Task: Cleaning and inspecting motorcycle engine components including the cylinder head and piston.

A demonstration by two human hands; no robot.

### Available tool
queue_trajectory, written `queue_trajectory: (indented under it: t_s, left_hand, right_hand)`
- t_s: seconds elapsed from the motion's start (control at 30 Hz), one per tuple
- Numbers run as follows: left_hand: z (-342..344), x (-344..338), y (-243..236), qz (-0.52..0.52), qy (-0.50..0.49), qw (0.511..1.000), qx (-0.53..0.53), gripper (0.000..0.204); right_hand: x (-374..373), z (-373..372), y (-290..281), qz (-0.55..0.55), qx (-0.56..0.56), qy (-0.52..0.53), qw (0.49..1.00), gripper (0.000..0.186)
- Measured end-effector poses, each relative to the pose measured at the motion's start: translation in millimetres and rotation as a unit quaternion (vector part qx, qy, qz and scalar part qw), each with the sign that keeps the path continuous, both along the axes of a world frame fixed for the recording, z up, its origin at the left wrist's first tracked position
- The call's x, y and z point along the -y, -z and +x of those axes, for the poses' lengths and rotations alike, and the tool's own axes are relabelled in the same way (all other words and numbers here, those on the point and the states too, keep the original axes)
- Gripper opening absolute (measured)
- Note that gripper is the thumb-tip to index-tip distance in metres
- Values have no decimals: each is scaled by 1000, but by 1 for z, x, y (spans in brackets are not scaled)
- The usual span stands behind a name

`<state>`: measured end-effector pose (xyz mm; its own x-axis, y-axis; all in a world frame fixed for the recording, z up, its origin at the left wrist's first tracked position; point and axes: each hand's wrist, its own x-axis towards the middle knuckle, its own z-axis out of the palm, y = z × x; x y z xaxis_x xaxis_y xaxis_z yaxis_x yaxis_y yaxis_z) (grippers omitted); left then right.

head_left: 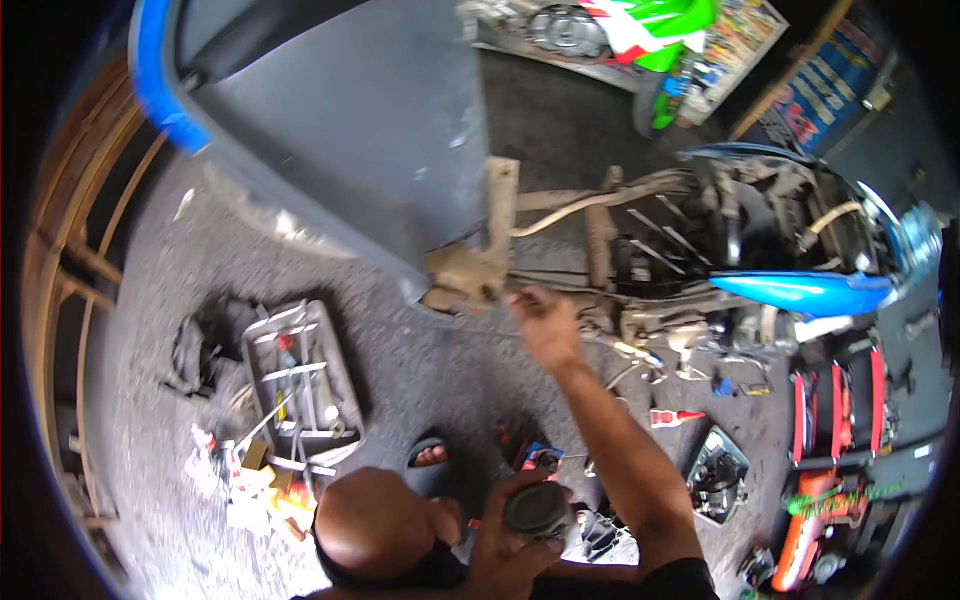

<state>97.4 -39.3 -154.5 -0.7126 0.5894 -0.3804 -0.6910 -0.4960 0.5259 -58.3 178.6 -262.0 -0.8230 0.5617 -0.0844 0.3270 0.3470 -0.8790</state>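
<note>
My right hand reaches forward to a rusty, tan metal bracket at the lower corner of a large dark grey panel with a blue rim. Its fingers are pinched together at the bracket's right side; what they hold, if anything, is too small and blurred to make out. Close to my body, my left hand is wrapped round a dark grey, round-topped container. To the right of the bracket runs the bare frame of a stripped motorbike with a blue side panel.
A grey tray of metal tools lies on the floor at the left. A small parts bin, a white bottle with a red nozzle and a red-edged toolbox are at the right. My bent knee is below.
</note>
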Motion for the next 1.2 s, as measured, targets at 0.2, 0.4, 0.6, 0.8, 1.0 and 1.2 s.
queue_trajectory:
  t_s: [0.2, 0.4, 0.6, 0.8, 1.0, 1.2]
  left_hand:
    - [-11, 8, 61, 86, -3, 996, 30, 72]
    - [-26, -2, 25, 51, 11, 999, 13, 62]
    - [-27, -11, 33, -23, 15, 1000, 7, 58]
    - [-24, -15, 46, 33, 11, 998, 59, 52]
    - [-30, -14, 53, 172, 9, 976, 132, 48]
    - [-28, -12, 64, 151, 47, 982, 100, 49]
  right_hand:
    - [-13, 12, -35, 99, -71, -6, 993, 18]
    - [-164, 43, -167, 246, -229, 151, 930, 16]
    - [-264, 29, -222, 209, -14, 173, 962, 17]
    - [-278, 18, -231, 170, 64, 97, 979, 17]
    - [-284, 12, -232, 307, 118, 88, 940, 22]
    - [-274, 23, -237, 201, 74, 100, 972, 21]
